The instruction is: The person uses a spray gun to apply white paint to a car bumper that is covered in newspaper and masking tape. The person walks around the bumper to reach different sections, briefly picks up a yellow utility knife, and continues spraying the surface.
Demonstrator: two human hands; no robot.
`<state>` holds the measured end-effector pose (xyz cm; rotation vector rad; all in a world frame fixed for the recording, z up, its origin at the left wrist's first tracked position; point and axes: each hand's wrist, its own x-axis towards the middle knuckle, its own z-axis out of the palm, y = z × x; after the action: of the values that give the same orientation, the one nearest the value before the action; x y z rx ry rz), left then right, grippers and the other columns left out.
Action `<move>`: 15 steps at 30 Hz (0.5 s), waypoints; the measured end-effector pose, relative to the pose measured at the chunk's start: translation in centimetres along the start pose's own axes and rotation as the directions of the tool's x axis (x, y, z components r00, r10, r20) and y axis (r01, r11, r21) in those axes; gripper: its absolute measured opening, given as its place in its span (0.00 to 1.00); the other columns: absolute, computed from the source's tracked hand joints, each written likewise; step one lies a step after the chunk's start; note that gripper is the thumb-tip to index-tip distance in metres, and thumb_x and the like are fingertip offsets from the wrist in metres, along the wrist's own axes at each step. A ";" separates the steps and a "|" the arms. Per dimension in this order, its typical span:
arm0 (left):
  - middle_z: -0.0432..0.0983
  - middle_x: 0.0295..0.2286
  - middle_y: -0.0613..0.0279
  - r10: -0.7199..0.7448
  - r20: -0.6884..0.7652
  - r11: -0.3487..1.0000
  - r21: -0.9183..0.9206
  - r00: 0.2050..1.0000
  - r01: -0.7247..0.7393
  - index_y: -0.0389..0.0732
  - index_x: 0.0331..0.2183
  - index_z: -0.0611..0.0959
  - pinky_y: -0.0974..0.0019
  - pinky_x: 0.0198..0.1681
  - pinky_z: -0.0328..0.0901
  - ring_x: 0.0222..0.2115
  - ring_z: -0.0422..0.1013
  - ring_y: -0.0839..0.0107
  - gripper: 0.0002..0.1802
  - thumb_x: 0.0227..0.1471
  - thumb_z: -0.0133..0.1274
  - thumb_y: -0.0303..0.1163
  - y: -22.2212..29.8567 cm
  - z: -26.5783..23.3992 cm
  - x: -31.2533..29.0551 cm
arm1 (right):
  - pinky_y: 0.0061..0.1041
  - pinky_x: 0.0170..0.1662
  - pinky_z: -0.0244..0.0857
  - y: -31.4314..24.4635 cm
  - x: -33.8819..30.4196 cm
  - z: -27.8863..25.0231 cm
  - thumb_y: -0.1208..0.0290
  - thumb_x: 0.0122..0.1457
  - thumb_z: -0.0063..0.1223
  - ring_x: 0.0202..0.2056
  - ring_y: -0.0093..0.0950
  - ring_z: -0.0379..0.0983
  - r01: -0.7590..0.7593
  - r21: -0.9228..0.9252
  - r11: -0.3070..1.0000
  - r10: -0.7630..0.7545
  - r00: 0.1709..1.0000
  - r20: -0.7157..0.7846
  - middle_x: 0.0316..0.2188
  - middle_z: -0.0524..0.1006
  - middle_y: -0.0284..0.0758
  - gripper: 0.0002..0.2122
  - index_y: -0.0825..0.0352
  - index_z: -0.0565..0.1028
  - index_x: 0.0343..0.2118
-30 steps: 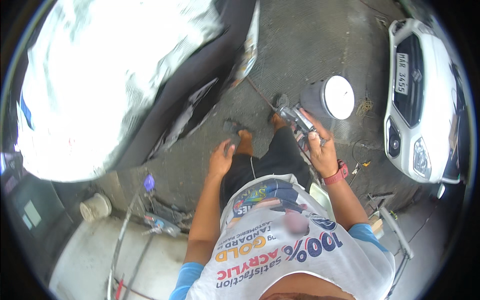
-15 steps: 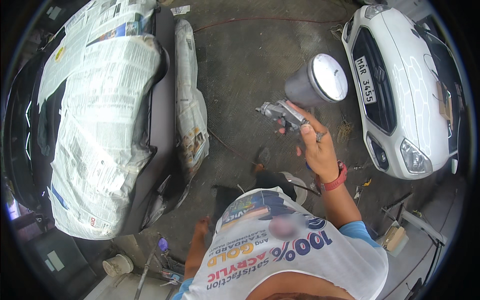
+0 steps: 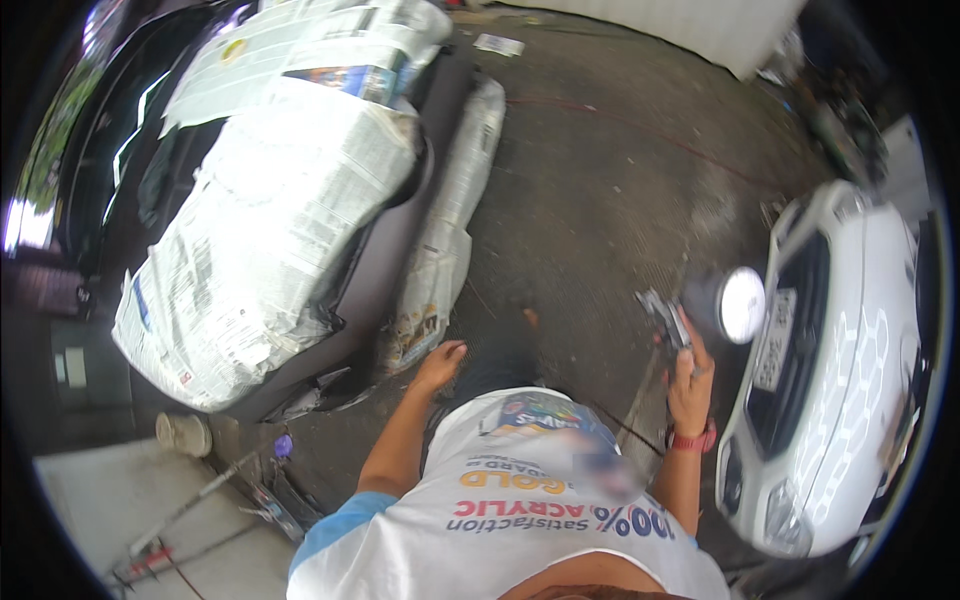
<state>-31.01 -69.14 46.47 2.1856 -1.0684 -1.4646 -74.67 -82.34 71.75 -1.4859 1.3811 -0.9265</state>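
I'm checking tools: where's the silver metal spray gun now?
In the head view, right of centre: the silver metal spray gun is in the right hand, left of the white car.

Floor: dark grey, worn, pale patch toward the right. On it: thin red hose running across, small printed paper sheet far side.

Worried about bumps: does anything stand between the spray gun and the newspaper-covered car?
In this view, between the spray gun in the right hand and the newspaper-covered car come the left hand, near the car's edge, and a blurred foot below.
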 end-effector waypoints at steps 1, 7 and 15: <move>0.76 0.55 0.50 0.085 -0.009 0.996 -0.034 0.996 -0.085 0.41 0.59 0.77 0.58 0.60 0.64 0.57 0.72 0.57 0.30 0.66 0.50 0.52 2.7 -0.5 1.9 | 0.17 0.24 0.58 1.3 1.2 0.3 0.50 0.72 0.44 0.20 0.13 0.59 0.004 -0.016 1.000 -0.004 1.000 0.001 0.37 0.83 0.33 0.26 0.64 0.72 0.64; 0.78 0.49 0.66 0.524 -0.129 0.720 -0.461 0.842 -0.519 0.40 0.57 0.78 0.64 0.58 0.64 0.51 0.71 0.74 0.25 0.68 0.52 0.47 32.5 -7.3 13.5 | 0.27 0.45 0.70 8.6 11.9 0.4 0.52 0.70 0.49 0.40 0.28 0.78 0.051 -0.181 0.982 -0.045 0.998 0.035 0.47 0.83 0.43 0.26 0.65 0.73 0.63; 0.75 0.54 0.52 0.847 -0.411 -0.396 -0.065 -0.337 -0.916 0.33 0.60 0.73 0.61 0.62 0.63 0.54 0.72 0.63 0.26 0.69 0.46 0.41 69.7 -29.9 9.9 | 0.33 0.60 0.64 7.1 26.4 -2.3 0.59 0.68 0.54 0.57 0.37 0.75 -0.279 -0.086 0.957 0.276 0.960 -0.045 0.54 0.80 0.48 0.23 0.68 0.75 0.60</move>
<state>-31.24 -128.04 95.30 0.2850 -1.5918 -0.3567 -76.51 -108.82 64.65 -1.3043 1.6260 -0.7206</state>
